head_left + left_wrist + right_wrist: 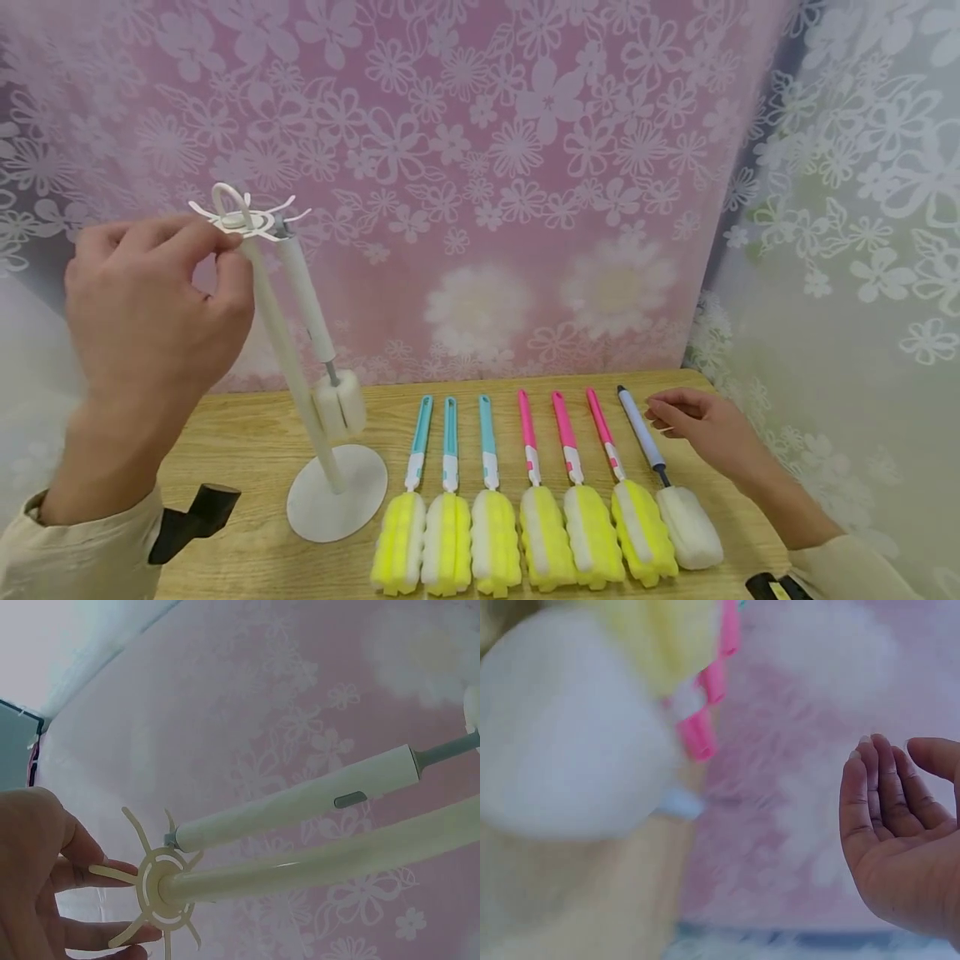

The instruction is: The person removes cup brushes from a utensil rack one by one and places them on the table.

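Note:
My left hand point(161, 300) pinches the edge of the hooked ring point(243, 222) at the top of a white stand point(281, 342). In the left wrist view, the fingers point(79, 871) lie around one of the ring's hooks. A white-handled sponge brush point(307, 300) hangs from another hook, its white sponge head point(340, 404) pointing down. My right hand point(708, 429) hovers at the right with relaxed fingers and nothing in it. Nearest to it lies a brush with a light blue handle point(641, 429) and a white sponge head point(688, 527), blurred in the right wrist view.
Three teal-handled brushes point(422, 433) and three pink-handled brushes point(567, 437) with yellow and white sponges lie in a row on the wooden table point(232, 450). The stand's round base point(311, 504) is left of them. A pink flowered curtain point(480, 167) hangs behind.

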A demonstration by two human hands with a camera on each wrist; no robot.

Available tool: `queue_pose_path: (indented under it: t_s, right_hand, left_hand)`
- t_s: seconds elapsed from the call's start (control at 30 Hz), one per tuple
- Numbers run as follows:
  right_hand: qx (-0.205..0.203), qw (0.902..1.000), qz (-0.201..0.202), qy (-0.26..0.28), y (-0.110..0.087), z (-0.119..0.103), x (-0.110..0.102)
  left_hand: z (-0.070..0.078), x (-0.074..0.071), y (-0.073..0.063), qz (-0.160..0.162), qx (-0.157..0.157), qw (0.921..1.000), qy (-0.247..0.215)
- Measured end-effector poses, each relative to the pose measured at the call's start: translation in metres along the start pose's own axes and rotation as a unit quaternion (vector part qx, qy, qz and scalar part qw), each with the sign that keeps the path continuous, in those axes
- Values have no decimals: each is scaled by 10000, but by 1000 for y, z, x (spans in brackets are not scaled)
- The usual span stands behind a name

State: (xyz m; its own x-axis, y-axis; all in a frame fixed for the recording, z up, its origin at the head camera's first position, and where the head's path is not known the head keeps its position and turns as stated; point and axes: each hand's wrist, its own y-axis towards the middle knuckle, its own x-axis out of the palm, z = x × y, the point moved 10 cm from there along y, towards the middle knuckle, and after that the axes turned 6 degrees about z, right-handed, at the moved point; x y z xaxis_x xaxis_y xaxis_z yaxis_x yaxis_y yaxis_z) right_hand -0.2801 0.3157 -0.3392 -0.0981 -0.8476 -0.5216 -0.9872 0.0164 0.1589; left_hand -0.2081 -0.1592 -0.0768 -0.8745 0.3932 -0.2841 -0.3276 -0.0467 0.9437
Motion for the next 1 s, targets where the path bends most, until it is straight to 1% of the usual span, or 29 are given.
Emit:
queue_pose_path:
  t_s: [0.1, 0.2, 0.3, 0.4, 0.5, 0.6, 0.67, 0.77, 0.83, 0.9, 1.0]
  right_hand:
    - [-165, 9998, -4, 91, -1, -25, 9]
    - [-360, 9990, -59, 268, 0, -45, 21]
    - [-501, 9976, -129, 459, 5, -63, 39]
    - [-629, 9955, -230, 672, 11, -84, 63]
    - [-714, 9921, -381, 959, 15, -105, 89]
    - [-850, 9871, -606, 1211, 17, -128, 118]
    - [-1001, 9825, -770, 1373, 18, -144, 136]
    - [-1286, 9749, -953, 1544, 17, -168, 159]
    - [-1485, 9693, -1000, 1686, 18, -183, 172]
    - [-1676, 9630, -1006, 1855, 19, -199, 183]
    - [-1899, 9557, -965, 2031, 22, -221, 199]
  left_hand:
    - [3, -1, -2, 284, 150, 9992, 245]
    - [4, 0, -3, 334, 217, 9983, 416]
    - [4, 3, -4, 189, 248, 9987, 408]
    - [3, 6, -4, -119, 192, 9995, 231]
    - [3, 9, -5, -391, 208, 9990, 113]
    - [3, 9, -6, -453, 329, 9984, 88]
    - [4, 7, -5, -374, 444, 9983, 43]
    - [5, 6, -5, -300, 505, 9982, -76]
    - [7, 6, -5, -250, 539, 9981, -160]
    - [7, 7, -6, -206, 509, 9983, -217]
    - [8, 9, -6, -111, 467, 9987, -187]
